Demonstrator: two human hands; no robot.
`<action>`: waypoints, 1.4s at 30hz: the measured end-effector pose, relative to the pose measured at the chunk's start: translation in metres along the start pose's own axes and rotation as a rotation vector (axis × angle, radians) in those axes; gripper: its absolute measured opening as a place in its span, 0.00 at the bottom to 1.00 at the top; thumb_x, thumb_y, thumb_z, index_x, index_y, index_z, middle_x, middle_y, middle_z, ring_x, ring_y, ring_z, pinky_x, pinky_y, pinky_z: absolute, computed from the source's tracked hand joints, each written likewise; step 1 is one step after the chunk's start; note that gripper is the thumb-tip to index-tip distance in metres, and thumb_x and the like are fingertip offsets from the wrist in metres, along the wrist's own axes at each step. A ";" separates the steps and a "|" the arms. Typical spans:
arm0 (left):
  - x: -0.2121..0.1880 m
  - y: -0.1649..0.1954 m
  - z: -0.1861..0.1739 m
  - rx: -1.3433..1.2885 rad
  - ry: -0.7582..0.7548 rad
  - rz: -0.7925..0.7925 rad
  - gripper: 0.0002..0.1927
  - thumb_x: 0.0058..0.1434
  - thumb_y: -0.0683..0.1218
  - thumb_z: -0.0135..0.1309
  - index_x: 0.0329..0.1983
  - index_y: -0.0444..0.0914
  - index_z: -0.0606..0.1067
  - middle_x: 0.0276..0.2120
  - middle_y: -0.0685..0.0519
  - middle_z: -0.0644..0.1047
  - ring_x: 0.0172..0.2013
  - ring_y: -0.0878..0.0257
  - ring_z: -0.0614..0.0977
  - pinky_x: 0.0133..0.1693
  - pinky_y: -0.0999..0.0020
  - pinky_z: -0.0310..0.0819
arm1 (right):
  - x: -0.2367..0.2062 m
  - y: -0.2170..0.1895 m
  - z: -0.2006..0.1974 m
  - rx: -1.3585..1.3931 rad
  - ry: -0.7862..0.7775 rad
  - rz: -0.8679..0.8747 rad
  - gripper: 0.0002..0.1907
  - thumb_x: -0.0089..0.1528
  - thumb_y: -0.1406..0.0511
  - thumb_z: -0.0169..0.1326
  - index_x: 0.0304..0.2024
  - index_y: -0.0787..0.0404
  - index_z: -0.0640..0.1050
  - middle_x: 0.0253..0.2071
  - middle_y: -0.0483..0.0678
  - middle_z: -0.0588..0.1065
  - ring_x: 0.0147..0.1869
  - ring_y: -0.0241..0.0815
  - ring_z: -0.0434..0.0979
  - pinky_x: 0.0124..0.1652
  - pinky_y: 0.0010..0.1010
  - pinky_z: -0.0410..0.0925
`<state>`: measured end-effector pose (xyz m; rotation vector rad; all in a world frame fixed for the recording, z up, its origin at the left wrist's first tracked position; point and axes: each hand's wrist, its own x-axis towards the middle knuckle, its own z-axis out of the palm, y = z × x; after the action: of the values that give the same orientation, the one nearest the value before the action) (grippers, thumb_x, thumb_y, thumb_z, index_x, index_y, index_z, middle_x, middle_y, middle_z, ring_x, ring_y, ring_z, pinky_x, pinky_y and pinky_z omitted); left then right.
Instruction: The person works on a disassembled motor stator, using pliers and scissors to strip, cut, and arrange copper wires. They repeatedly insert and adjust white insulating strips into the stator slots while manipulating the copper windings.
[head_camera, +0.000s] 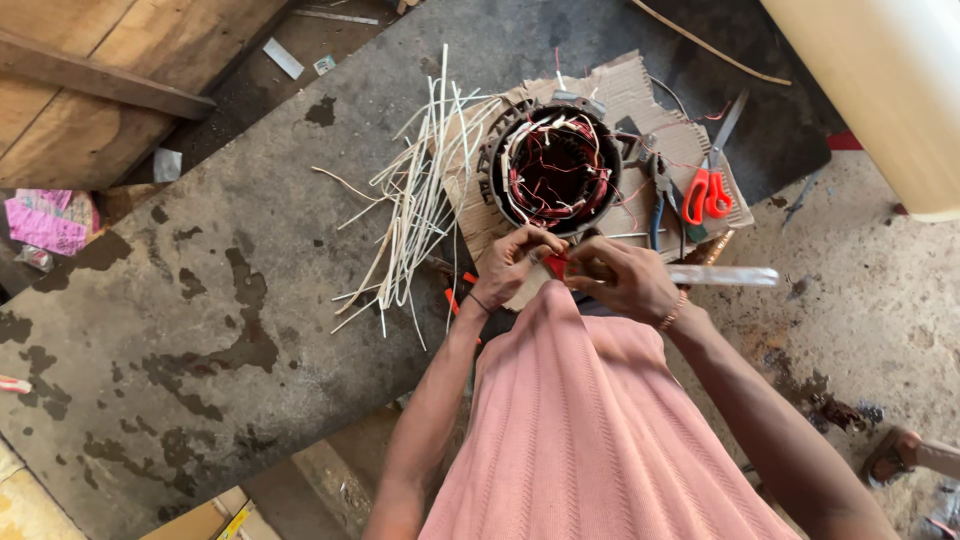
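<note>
Nearest to you is your pink ribbed garment (590, 440), which fills the lower middle of the view, with both forearms reaching forward over it. Your left hand (508, 262) and right hand (625, 278) meet just past its edge, fingers curled inward toward each other — between them sits a small red piece (556, 264), pinched at the fingertips. Both hands look closed on it, though what exactly it is stays too small to tell. A dark band circles your left wrist and a beaded bracelet (671, 314) your right.

Just right of your right hand lies a flat, pale strip (722, 276), pointing away to the right; whether your hand touches it cannot be told. Beside your left wrist a short orange bit (452, 301) lies on the dark, stained slab (230, 300).

Just beyond your hands stands the motor stator (556, 168), a dark round shell with red windings and pale sleeves packed around its inner rim. It rests on a torn sheet of cardboard (640, 100). To its left a loose bundle of white strips (420, 200) fans across the slab — some ends lap onto the cardboard. To its right lie blue-handled pliers (655, 195) and, just beside them, red-handled scissors (708, 190).

Farther off, wooden boards (110, 80) fill the upper left corner, and a large cream-coloured roll (880, 90) crosses the upper right.
</note>
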<state>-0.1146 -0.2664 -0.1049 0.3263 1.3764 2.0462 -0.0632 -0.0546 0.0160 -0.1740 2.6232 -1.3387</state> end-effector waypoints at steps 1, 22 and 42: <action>-0.001 -0.002 -0.001 -0.002 -0.004 -0.009 0.05 0.71 0.36 0.50 0.47 0.33 0.76 0.47 0.50 0.81 0.50 0.66 0.82 0.58 0.69 0.76 | 0.001 0.005 0.006 0.045 0.018 -0.026 0.22 0.57 0.56 0.67 0.48 0.58 0.77 0.35 0.43 0.80 0.36 0.40 0.81 0.33 0.32 0.72; 0.009 -0.009 0.038 -0.068 0.127 -0.033 0.07 0.69 0.42 0.54 0.45 0.33 0.74 0.44 0.51 0.79 0.44 0.64 0.80 0.46 0.71 0.75 | -0.032 -0.006 -0.012 0.166 0.106 0.073 0.25 0.60 0.52 0.64 0.51 0.57 0.71 0.39 0.49 0.79 0.43 0.49 0.82 0.39 0.38 0.73; -0.001 -0.007 0.055 0.003 0.173 0.132 0.11 0.66 0.43 0.56 0.47 0.32 0.74 0.46 0.50 0.80 0.50 0.63 0.81 0.54 0.68 0.75 | -0.047 -0.039 -0.003 0.125 0.499 -0.104 0.16 0.64 0.56 0.63 0.47 0.56 0.77 0.42 0.45 0.76 0.42 0.46 0.82 0.39 0.35 0.74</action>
<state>-0.0824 -0.2248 -0.0883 0.2526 1.4962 2.2246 -0.0173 -0.0665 0.0545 0.0532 2.9416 -1.7707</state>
